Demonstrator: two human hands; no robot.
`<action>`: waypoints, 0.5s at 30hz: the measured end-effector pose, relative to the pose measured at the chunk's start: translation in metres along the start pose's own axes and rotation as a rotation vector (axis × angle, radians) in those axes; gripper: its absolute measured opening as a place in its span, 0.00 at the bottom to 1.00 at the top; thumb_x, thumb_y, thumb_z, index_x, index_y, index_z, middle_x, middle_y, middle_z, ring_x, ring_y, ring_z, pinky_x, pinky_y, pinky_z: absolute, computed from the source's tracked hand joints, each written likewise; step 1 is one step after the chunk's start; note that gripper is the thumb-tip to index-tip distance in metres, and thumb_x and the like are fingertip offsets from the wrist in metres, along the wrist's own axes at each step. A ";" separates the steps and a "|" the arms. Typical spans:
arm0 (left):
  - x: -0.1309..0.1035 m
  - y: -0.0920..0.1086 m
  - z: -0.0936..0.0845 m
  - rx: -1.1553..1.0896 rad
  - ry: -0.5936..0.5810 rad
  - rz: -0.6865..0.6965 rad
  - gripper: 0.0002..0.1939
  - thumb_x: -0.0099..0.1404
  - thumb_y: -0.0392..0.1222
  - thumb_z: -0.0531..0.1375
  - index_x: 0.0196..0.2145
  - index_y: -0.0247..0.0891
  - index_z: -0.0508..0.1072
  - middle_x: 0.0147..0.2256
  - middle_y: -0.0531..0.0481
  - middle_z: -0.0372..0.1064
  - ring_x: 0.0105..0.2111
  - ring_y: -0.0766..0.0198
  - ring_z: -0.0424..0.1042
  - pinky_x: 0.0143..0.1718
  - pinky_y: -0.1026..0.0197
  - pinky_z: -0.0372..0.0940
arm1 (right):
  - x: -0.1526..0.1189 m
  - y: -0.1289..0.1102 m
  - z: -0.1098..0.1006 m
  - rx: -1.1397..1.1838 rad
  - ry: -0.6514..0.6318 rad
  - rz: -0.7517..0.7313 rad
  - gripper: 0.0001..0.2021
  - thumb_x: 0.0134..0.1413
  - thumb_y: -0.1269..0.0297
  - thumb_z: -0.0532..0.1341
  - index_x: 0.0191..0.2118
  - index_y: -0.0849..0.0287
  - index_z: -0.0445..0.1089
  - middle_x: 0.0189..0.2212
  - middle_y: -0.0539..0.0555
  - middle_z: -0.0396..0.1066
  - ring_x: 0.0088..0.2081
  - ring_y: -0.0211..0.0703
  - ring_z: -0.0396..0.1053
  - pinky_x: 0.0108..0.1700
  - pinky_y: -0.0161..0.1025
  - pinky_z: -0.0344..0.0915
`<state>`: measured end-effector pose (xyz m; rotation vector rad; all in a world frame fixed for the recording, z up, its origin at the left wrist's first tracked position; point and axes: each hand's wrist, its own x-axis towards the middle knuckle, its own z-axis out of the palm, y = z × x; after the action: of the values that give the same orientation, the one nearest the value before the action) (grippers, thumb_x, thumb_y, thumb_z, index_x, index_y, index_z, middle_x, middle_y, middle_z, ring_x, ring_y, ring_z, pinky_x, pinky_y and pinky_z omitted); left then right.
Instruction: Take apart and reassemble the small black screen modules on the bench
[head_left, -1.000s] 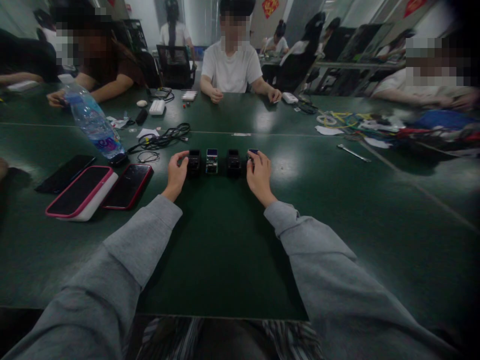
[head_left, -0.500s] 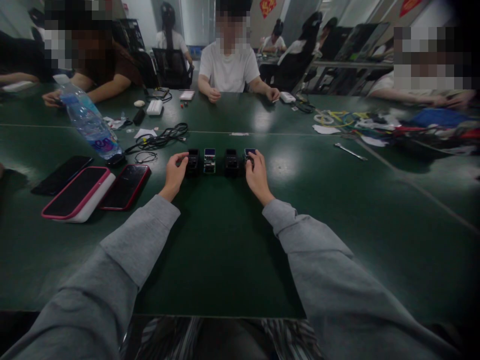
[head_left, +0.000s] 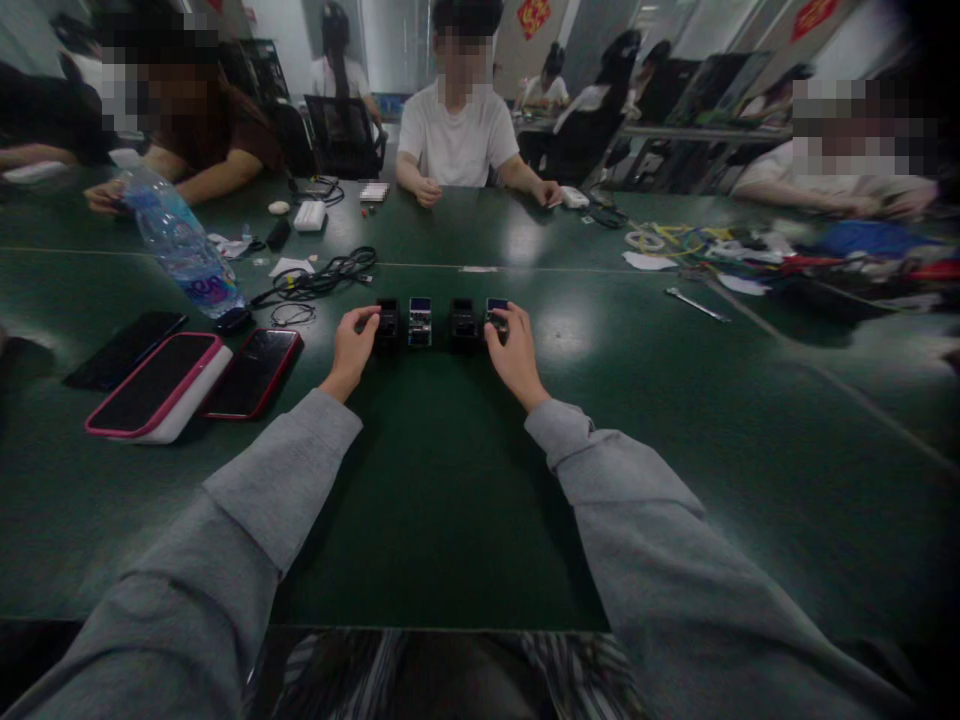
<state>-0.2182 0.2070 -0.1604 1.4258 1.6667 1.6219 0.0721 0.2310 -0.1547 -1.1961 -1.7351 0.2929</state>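
Note:
Four small devices stand in a row on the green table. At the left end is a black plastic case [head_left: 387, 322], with the curled thumb and index finger of my left hand [head_left: 351, 352] at its left side. Beside it sits a small circuit board with a screen [head_left: 420, 322], untouched. A second black case [head_left: 463, 322] follows, also untouched. At the right end, my right hand [head_left: 514, 350] has its thumb and bent fingers around another circuit board with a screen [head_left: 495, 305], whose right part is hidden by the fingers.
To the left lie phones [head_left: 251, 373], a white box under a pink-framed phone [head_left: 157, 385], a tilted plastic bottle [head_left: 180, 240] and black cables [head_left: 330, 270]. A wrench [head_left: 697, 305] and a heap of coloured cables [head_left: 825, 250] lie right. Co-workers sit across the table [head_left: 450, 480].
My right hand and the right-hand circuit board have shifted slightly left, towards the second black case. My left hand has barely moved and stays at the first case.

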 end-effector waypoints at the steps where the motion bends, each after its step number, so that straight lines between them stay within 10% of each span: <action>1: 0.000 0.001 0.000 0.003 0.002 -0.002 0.13 0.67 0.43 0.58 0.46 0.40 0.77 0.47 0.44 0.73 0.48 0.57 0.71 0.51 0.53 0.67 | 0.000 0.001 0.000 0.005 0.001 -0.005 0.16 0.63 0.58 0.56 0.53 0.58 0.66 0.61 0.64 0.58 0.64 0.53 0.57 0.64 0.55 0.59; 10: -0.003 0.009 -0.001 0.138 0.031 0.129 0.11 0.67 0.42 0.58 0.46 0.41 0.76 0.48 0.45 0.72 0.47 0.56 0.70 0.52 0.51 0.64 | 0.000 -0.009 0.000 -0.120 0.078 -0.104 0.17 0.60 0.66 0.54 0.55 0.58 0.65 0.60 0.63 0.60 0.64 0.55 0.56 0.65 0.60 0.54; 15: -0.022 0.042 0.001 0.401 -0.044 0.396 0.10 0.68 0.43 0.58 0.44 0.42 0.76 0.52 0.46 0.73 0.55 0.51 0.64 0.58 0.46 0.55 | -0.010 -0.041 -0.002 -0.255 -0.113 -0.347 0.19 0.65 0.64 0.52 0.60 0.57 0.61 0.65 0.59 0.57 0.67 0.53 0.51 0.66 0.58 0.51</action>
<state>-0.1933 0.1806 -0.1304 2.0834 1.8430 1.4797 0.0508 0.2019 -0.1331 -1.0438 -2.0877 -0.0729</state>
